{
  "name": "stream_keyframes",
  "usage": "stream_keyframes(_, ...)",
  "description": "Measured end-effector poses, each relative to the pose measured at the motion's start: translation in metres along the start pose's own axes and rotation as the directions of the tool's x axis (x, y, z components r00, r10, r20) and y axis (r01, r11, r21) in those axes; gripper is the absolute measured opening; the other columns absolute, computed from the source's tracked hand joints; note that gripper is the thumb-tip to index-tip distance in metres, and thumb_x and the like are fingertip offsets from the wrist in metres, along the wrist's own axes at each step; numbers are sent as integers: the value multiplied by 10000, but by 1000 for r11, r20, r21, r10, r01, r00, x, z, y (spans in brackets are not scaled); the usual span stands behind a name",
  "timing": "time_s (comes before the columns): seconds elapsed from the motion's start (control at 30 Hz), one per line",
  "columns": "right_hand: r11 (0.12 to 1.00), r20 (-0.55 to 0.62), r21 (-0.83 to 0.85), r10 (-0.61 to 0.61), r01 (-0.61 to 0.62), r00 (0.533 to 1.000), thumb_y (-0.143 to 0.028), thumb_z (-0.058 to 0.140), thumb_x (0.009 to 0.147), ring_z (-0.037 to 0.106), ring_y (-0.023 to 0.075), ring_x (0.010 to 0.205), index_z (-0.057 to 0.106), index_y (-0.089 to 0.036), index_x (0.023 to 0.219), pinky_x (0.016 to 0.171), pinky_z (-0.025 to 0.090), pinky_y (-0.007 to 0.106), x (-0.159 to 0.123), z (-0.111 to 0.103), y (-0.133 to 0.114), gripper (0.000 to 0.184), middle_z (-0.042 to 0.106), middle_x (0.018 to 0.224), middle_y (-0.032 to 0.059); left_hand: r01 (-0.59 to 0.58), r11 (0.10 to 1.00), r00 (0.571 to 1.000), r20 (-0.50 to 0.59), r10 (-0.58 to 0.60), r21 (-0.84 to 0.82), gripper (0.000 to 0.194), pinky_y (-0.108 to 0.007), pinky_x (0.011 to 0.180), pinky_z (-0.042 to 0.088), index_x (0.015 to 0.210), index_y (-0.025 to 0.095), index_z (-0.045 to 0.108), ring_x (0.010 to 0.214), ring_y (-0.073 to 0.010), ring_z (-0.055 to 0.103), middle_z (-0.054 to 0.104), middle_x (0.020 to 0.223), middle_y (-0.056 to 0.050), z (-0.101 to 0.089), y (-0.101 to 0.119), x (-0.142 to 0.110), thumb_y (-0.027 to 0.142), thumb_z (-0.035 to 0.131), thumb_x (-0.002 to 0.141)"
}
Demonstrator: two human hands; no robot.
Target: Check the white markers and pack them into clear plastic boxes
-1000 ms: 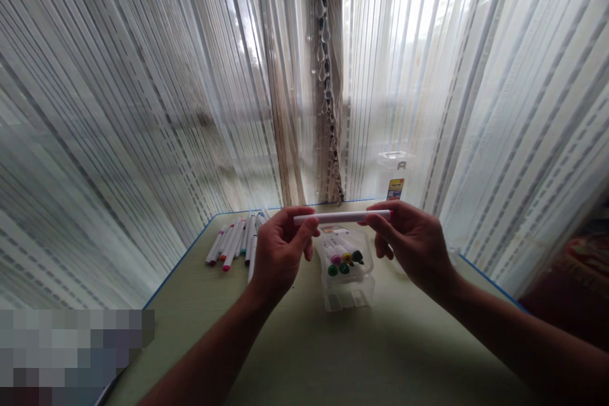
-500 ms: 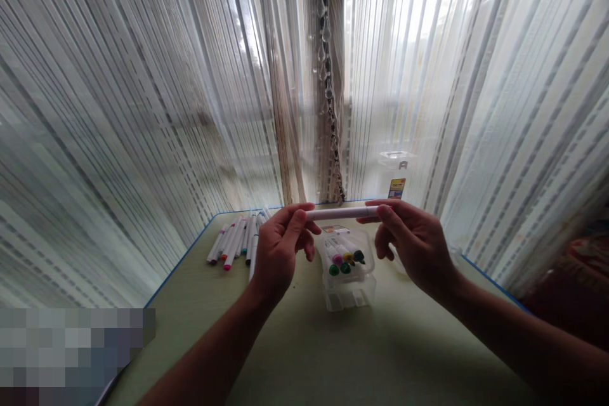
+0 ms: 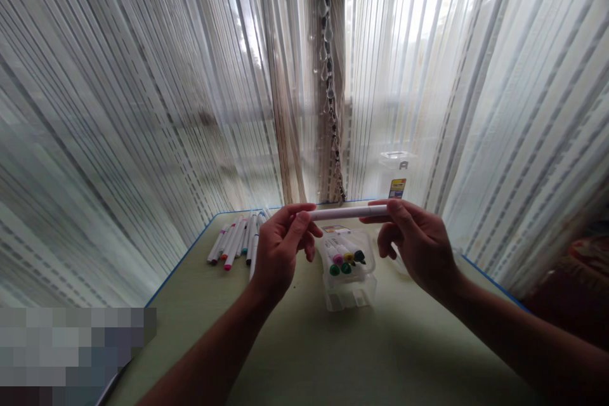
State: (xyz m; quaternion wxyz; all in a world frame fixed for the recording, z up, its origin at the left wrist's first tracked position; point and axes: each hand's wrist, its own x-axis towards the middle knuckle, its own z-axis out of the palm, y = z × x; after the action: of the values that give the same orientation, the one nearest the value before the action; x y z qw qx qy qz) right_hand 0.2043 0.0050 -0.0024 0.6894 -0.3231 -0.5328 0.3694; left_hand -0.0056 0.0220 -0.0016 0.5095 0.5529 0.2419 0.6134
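I hold a white marker (image 3: 346,212) level above the table, one end in each hand. My left hand (image 3: 281,250) pinches its left end between thumb and fingers. My right hand (image 3: 415,242) pinches the right end the same way. Just below the marker stands a clear plastic case (image 3: 351,292) with several markers in it, their coloured caps facing me.
A row of several loose markers (image 3: 235,241) lies at the table's far left. The green table (image 3: 309,355) has a blue edge. Sheer striped curtains (image 3: 143,108) hang close behind. A clear lidded box (image 3: 397,171) with a label stands at the back right.
Both hands have lifted the marker slightly and rolled it between the fingers; my left fingertips now cover more of its left end.
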Motion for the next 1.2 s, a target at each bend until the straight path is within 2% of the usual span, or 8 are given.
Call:
stream_keyframes(0.37,997,-4,-49,-65,65,998,-482,730,888,549,84,352,727,-152,785,309,367,193,2,-2,3,345,779,763,85,-65,981,998,-3,67,181,264,-187,434,439,1010,119,699,465,-60,527,674,704,4,2,3,-1,312,778,848)
stream_keyframes(0.5,994,-1,-85,-71,70,997,-409,834,805,555,80,370,730,-161,840,323,382,173,1,-1,1,272,736,677,37,-67,974,998,-6,69,215,272,-176,423,425,978,111,701,457,-62,533,689,680,-8,2,2,-1,322,794,832)
stream_keyframes(0.67,997,7,-58,-48,49,999,-369,939,664,549,82,364,731,-166,835,324,386,165,0,0,1,338,666,570,-14,-67,971,997,-21,74,231,279,-162,399,394,920,115,705,431,-56,515,671,634,7,2,1,-1,320,838,785)
stream_keyframes(0.93,996,31,-44,-72,73,997,-389,767,877,565,83,381,739,-166,957,317,385,193,0,-1,2,238,777,818,70,-82,974,996,-4,84,209,293,-195,422,429,1019,110,717,446,-67,523,683,686,-12,1,0,-1,363,753,876)
stream_keyframes(1.2,999,17,36,-19,19,1000,-439,683,938,583,100,384,756,-164,998,318,367,214,-1,-3,3,291,789,870,96,-67,994,997,-25,69,88,327,-208,410,430,1075,123,693,450,-80,527,680,709,-18,2,-2,0,412,682,923)
